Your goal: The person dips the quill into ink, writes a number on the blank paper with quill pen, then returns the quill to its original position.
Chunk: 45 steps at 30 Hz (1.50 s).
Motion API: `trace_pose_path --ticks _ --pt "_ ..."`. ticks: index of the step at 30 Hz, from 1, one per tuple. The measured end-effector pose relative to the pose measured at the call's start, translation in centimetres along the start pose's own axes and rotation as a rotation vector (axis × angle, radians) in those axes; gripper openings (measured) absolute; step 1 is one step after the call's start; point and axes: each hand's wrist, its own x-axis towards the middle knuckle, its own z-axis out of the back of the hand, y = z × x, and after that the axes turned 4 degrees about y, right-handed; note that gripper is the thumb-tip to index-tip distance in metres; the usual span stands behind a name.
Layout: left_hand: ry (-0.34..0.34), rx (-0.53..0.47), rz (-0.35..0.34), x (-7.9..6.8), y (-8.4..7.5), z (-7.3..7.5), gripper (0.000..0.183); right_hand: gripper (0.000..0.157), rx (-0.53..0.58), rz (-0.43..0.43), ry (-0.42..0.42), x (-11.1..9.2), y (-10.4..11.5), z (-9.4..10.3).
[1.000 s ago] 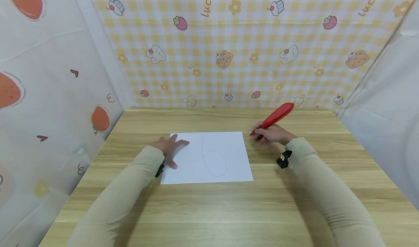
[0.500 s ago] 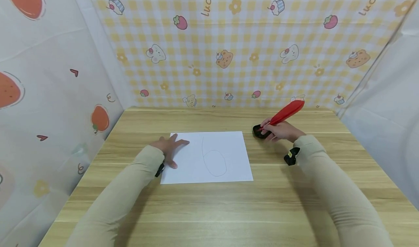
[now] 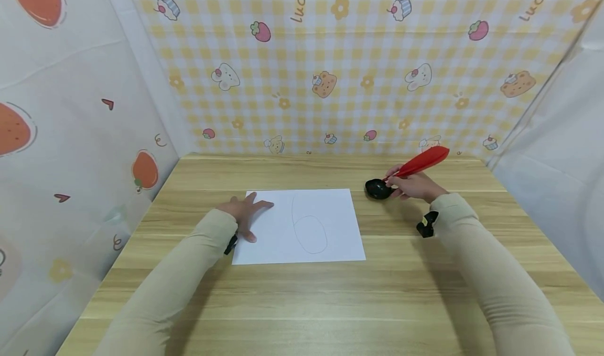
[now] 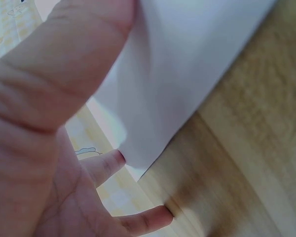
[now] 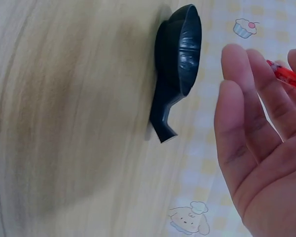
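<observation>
My left hand rests with spread fingers on the left side of a white sheet of paper. Its thumb fills much of the left wrist view, and two fingertips press close to the paper's corner. A thin curved line and an oval are drawn on the sheet. Beyond its right edge, my right hand pinches a red feather pen between thumb and index finger, the plume leaning up and right. Just left of those fingers sits a small black pen stand, a shallow bowl with a short bent stem in the right wrist view.
The wood-grain table runs back to a yellow checked cloth with cartoon prints. White cloths hang at both sides, the left one printed with fruit. A black wrist camera hangs below the right cuff.
My right hand has moved right with the feather pen, uncovering the black pen stand that it mostly hid before. The left hand and paper stay in place.
</observation>
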Motion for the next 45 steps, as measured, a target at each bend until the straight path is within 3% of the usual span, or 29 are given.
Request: trace_pose_path --ticks 5,15,26,33,39,45 --pt "-0.014 0.014 -0.008 -0.1 -0.1 0.3 0.104 0.025 -0.054 0.027 -0.062 0.2 -0.6 0.2" --pt "-0.013 -0.032 -0.018 -0.3 -0.1 0.0 0.103 0.015 -0.156 0.181 -0.151 0.1 -1.6 -0.5" --pt "-0.022 -0.021 -0.029 -0.2 -0.2 0.5 0.103 0.008 -0.470 0.439 -0.275 0.6 -2.9 -0.1" --pt "-0.021 -0.022 -0.031 -0.4 -0.3 0.7 0.103 0.011 -0.510 0.373 -0.236 -0.5 -2.2 -0.1" --pt "-0.010 -0.021 -0.014 0.0 -0.1 0.4 0.105 0.013 -0.555 0.451 -0.260 -1.2 -2.0 -0.4" --pt "-0.011 -0.018 -0.011 0.1 0.3 -0.2 0.105 0.013 -0.601 0.447 -0.247 -0.6 -3.0 -0.8"
